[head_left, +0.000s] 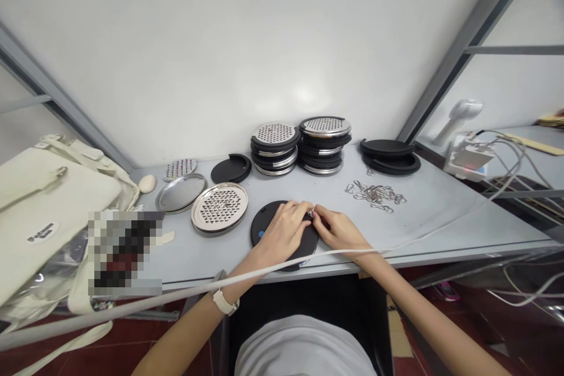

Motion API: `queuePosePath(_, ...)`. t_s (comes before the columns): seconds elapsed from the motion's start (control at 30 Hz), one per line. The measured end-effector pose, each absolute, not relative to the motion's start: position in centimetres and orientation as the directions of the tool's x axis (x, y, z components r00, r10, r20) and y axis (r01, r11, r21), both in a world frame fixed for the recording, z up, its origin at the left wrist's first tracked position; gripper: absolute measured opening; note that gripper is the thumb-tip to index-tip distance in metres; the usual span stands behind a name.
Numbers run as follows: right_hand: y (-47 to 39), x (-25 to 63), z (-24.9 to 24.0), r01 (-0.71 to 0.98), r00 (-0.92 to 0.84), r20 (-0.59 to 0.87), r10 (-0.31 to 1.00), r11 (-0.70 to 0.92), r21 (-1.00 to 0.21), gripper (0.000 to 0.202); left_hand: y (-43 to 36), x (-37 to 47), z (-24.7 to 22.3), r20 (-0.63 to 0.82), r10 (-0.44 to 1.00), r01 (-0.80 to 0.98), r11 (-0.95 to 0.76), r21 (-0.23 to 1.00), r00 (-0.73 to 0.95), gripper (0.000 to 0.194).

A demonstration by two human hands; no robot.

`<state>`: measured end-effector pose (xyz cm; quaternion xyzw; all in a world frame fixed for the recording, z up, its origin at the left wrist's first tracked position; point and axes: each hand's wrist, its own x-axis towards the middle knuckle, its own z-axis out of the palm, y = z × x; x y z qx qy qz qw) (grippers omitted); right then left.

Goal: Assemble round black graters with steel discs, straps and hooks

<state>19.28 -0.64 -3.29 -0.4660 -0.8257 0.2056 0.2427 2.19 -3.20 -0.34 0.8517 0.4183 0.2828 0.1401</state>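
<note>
A black round disc with a blue spot lies near the table's front edge. My left hand rests over it, fingers bent and gripping it towards its right edge. At that edge the thumb and forefinger of my right hand are pinched together on a small shiny metal clip, mostly hidden by the fingers. To the right lies a pile of metal clips. Left of the disc is a round metal grater plate, beside a plain round metal plate.
Two stacks of round graters, the left stack and the right stack, stand by the wall. Black discs lie at the back right, another black disc left of the stacks. A white cable crosses in front. A bag is at left.
</note>
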Motion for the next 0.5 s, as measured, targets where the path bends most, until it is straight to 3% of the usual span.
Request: queuePosePath(0.5,-0.64,19.24,-3.53,0.648,-0.423,0.258,0.869,0.489,-0.584,0.021,-3.19,2.18,-0.33,0.355,0.792,0.633,-0.611,0.475,0.497,0.022)
